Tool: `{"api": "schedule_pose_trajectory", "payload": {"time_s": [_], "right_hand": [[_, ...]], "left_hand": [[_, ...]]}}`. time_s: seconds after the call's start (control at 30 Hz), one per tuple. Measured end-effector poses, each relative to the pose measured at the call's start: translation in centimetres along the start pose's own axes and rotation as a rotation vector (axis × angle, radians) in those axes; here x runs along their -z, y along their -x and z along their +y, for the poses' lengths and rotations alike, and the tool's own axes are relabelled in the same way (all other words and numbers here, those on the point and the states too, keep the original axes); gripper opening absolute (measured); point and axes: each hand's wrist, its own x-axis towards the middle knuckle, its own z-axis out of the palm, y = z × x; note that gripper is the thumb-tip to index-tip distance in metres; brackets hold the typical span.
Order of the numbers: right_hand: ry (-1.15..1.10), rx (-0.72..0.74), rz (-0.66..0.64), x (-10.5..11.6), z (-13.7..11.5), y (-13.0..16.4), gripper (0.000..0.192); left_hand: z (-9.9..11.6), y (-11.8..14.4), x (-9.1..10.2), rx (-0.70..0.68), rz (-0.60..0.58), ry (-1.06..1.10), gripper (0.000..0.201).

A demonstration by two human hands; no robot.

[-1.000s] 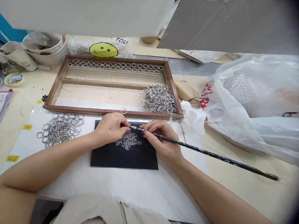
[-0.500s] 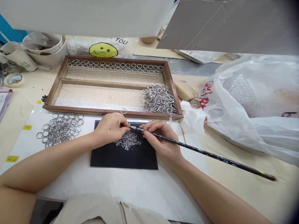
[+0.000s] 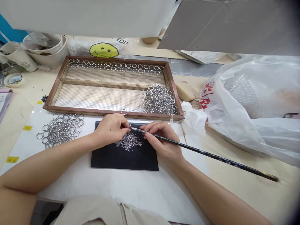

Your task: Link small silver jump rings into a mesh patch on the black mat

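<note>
My left hand point(image 3: 113, 128) pinches a small silver ring point(image 3: 130, 125) between thumb and forefinger; most of it is hidden. In my right hand point(image 3: 162, 137) is a long, thin black pencil-like stick point(image 3: 206, 152), its pale pointed tip touching or almost touching the ring. Below both hands lies a black mat point(image 3: 124, 161) with a heap of tiny glittering stones point(image 3: 128, 142) on it. Left of the mat is a loose pile of silver rings point(image 3: 62, 129). One more ring point(image 3: 124, 111) rests at the front rim of the tray, just above my left hand.
Behind the mat stands a wooden mesh tray point(image 3: 112, 113), with rings in two rows point(image 3: 114, 66) along its back and a ring heap point(image 3: 158, 98) at its right. White plastic bags point(image 3: 253, 93) fill the right side. Cups and bowls point(image 3: 52, 51) stand back left. Panels point(image 3: 225, 25) hang overhead.
The stick's tip has shifted very slightly at the ring, and its far end has moved a touch to the right. My left hand stays in place.
</note>
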Motion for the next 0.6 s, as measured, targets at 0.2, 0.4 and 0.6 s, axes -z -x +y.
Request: {"api": "schedule_pose_trajectory", "payload": {"time_s": [0.2,0.4,0.6], "right_hand": [[0.004,-0.005,0.007,-0.06,0.07,0.03,0.013],[0.000,0.006,0.013,-0.13,0.29,0.06,0.013],[-0.016,0.001,0.017,-0.12,0.53,0.11,0.014]], "left_hand": [[-0.03,0.00,-0.04,0.002,-0.001,0.005,0.010],[-0.05,0.01,-0.05,0.002,0.002,0.005,0.010],[0.09,0.06,0.00,0.011,-0.008,0.003,0.010]]}}
